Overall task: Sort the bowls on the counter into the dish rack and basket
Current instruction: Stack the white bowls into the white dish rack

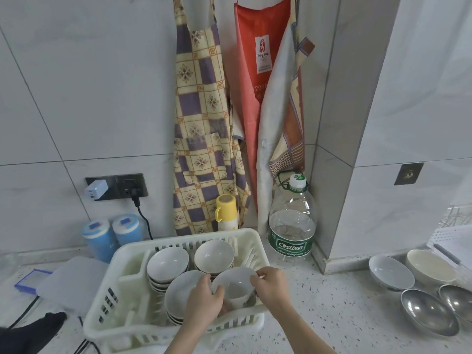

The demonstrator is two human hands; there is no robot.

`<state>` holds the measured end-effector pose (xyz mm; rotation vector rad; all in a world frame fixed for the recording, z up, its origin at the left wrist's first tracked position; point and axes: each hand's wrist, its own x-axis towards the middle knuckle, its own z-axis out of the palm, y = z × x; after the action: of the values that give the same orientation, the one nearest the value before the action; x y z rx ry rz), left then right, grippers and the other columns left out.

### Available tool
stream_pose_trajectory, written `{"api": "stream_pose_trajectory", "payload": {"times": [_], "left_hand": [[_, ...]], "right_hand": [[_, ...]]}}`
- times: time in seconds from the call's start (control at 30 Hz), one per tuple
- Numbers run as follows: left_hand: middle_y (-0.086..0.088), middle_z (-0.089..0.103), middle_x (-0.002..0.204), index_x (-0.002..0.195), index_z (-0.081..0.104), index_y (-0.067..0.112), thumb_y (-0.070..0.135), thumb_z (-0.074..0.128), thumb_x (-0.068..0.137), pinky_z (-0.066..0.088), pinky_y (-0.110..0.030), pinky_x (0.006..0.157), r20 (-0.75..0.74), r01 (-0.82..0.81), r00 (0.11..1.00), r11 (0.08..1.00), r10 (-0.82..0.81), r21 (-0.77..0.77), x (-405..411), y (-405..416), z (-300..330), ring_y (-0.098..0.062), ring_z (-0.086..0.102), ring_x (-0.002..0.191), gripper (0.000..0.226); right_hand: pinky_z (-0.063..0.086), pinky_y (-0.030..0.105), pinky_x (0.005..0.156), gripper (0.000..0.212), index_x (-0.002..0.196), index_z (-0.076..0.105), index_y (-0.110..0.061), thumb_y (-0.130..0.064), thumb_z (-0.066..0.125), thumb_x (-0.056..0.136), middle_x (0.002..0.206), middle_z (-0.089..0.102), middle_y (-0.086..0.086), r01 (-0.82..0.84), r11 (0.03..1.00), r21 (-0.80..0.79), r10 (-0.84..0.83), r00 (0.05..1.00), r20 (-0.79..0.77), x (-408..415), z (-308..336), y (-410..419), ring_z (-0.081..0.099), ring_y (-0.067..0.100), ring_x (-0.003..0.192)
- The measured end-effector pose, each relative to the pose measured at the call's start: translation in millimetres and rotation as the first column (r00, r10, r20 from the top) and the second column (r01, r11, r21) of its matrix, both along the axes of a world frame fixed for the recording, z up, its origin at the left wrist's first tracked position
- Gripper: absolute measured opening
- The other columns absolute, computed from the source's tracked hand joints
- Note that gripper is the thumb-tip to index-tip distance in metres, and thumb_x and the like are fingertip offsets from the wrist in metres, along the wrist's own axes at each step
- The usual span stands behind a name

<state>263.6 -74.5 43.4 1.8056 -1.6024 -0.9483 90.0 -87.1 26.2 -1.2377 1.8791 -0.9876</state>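
The white plastic basket (122, 272) serves as my reference; its slatted walls look light and somewhat flexible. Inside it stand three stacks of white ceramic bowls: one at the back left (167, 264), one at the back right (214, 255), one at the front centre (182, 290). Well to the right of the basket, on the counter, four bowls await sorting: two steel bowls (429, 311) and two pale ones (390, 272).

Within the basket's front right corner I hold a small white bowl (233, 283), upright, mouth up. My left hand (204, 301) curls its fingers over the near left rim; my right hand (272, 283) pinches the right rim, thumb inside.

Assessment: glazed ceramic, rigid, moderately heavy, slick and liable to chip against the neighbouring stack. The rim, gripped on opposite sides, is the sound purchase.
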Motion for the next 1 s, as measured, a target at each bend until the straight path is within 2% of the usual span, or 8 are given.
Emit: {"api": "stream_pose_trajectory", "payload": {"times": [0.1, 0.27, 0.43, 0.67, 0.77, 0.83, 0.93, 1.0], "left_hand": [[-0.003, 0.069, 0.098, 0.138, 0.044, 0.015, 0.032, 0.052, 0.095, 0.051, -0.036, 0.07, 0.041, 0.009, 0.999, 1.0, -0.011, 0.027, -0.1, 2.0, 1.0, -0.02, 0.065, 0.076, 0.047], [-0.005, 0.07, 0.108, 0.136, 0.046, 0.021, 0.028, 0.057, 0.088, 0.051, -0.033, 0.074, 0.045, 0.018, 0.999, 0.997, -0.021, 0.077, 0.4, 3.3, -4.4, -0.025, 0.066, 0.086, 0.049], [0.0, 0.072, 0.079, 0.122, 0.056, 0.019, 0.023, 0.055, 0.088, 0.04, -0.019, 0.037, -0.121, -0.037, 0.991, 0.991, 0.053, 0.13, -2.2, 9.0, -11.0, -0.014, 0.063, 0.04, 0.034], [-0.009, 0.065, 0.095, 0.133, 0.054, 0.008, 0.016, 0.05, 0.095, 0.037, -0.021, 0.033, -0.259, -0.091, 0.954, 0.97, 0.15, 0.227, -5.0, 10.4, -23.6, -0.024, 0.071, 0.05, 0.039], [-0.01, 0.064, 0.095, 0.138, 0.051, 0.008, 0.015, 0.049, 0.096, 0.038, -0.022, 0.034, -0.269, -0.101, 0.95, 0.969, 0.161, 0.223, -7.4, 12.1, -24.7, -0.025, 0.072, 0.051, 0.042], [-0.009, 0.063, 0.098, 0.14, 0.049, 0.008, 0.015, 0.049, 0.096, 0.039, -0.022, 0.035, -0.273, -0.106, 0.947, 0.967, 0.169, 0.231, -7.6, 13.1, -25.0, -0.025, 0.072, 0.052, 0.045], [-0.008, 0.061, 0.103, 0.142, 0.046, 0.008, 0.017, 0.049, 0.095, 0.039, -0.021, 0.035, -0.274, -0.109, 0.945, 0.96, 0.18, 0.257, -6.8, 13.7, -22.9, -0.025, 0.073, 0.054, 0.048], [-0.007, 0.061, 0.102, 0.143, 0.044, 0.008, 0.017, 0.049, 0.093, 0.038, -0.021, 0.035, -0.266, -0.102, 0.948, 0.958, 0.175, 0.268, -6.4, 13.6, -20.5, -0.025, 0.073, 0.054, 0.05]], "right_hand": [[0.028, 0.027, 0.049, 0.019, 0.067, 0.061, 0.007, -0.012, 0.061, 0.068, 0.054, 0.05, 0.015, 0.029, 1.0, 0.01, -0.028, 0.997, -0.067, 2.1, -2.4, -2.8, 0.039, 0.017, 0.053], [0.014, 0.024, 0.042, 0.029, 0.049, 0.03, -0.016, -0.01, 0.055, 0.063, 0.045, 0.024, -0.004, -0.03, 0.999, 0.039, 0.035, 0.989, -0.143, 7.2, -1.1, -5.6, 0.021, 0.014, 0.044], [0.019, 0.021, 0.04, 0.025, 0.056, 0.033, -0.015, -0.011, 0.054, 0.07, 0.053, 0.033, -0.002, -0.032, 0.991, 0.133, 0.064, 0.966, -0.249, 10.3, -1.9, -8.0, 0.028, 0.013, 0.046], [0.028, 0.018, 0.042, 0.024, 0.066, 0.034, -0.019, -0.009, 0.051, 0.08, 0.067, 0.042, -0.005, -0.113, 0.945, 0.306, 0.233, 0.89, -0.392, 13.0, 5.8, -9.0, 0.04, 0.007, 0.053], [0.032, 0.018, 0.044, 0.009, 0.079, 0.045, -0.013, -0.009, 0.053, 0.081, 0.069, 0.044, -0.005, -0.161, 0.924, 0.347, 0.295, 0.877, -0.379, 8.8, 9.5, -10.7, 0.052, 0.015, 0.065], [0.038, 0.019, 0.05, 0.012, 0.094, 0.049, -0.011, -0.009, 0.053, 0.083, 0.074, 0.047, -0.004, -0.181, 0.915, 0.362, 0.322, 0.867, -0.381, 7.4, 9.0, -12.1, 0.054, 0.019, 0.077], [0.045, 0.022, 0.068, 0.031, 0.119, 0.052, -0.007, -0.008, 0.054, 0.088, 0.106, 0.06, 0.004, -0.186, 0.906, 0.379, 0.355, 0.823, -0.444, 8.8, 5.3, -14.7, 0.055, 0.018, 0.087], [0.049, 0.024, 0.08, 0.037, 0.127, 0.048, -0.007, -0.01, 0.055, 0.091, 0.124, 0.057, 0.006, -0.186, 0.905, 0.382, 0.371, 0.785, -0.496, 10.1, 2.5, -16.5, 0.06, 0.019, 0.101]]}}
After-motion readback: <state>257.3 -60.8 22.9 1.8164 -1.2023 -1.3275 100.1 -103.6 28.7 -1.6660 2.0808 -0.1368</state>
